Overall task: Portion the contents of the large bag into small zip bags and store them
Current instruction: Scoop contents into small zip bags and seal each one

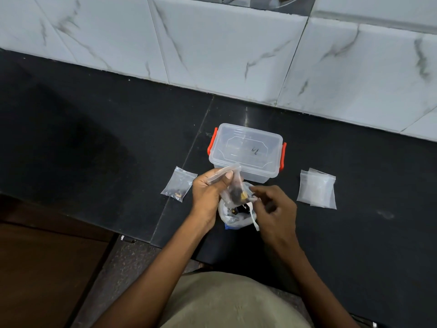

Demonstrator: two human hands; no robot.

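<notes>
My left hand (pixel 207 189) grips the top of a small clear zip bag (pixel 230 185). Dark and yellow pieces sit in the bag's bottom, and it hangs just above the large bag. The large bag (pixel 233 217) stands open on the black counter (pixel 94 138), with dark contents showing inside. My right hand (pixel 274 208) is blurred. Its curled fingertips are at the small bag's lower right corner, and I cannot make out whether they pinch it. A filled small zip bag (pixel 178 187) lies flat to the left. A stack of empty zip bags (pixel 316 190) lies to the right.
A clear plastic box (pixel 246 150) with orange latches stands lidded just behind my hands. A white marble-tiled wall (pixel 224 48) rises behind the counter. The counter's front edge runs below my forearms, with a brown surface (pixel 47 268) lower left.
</notes>
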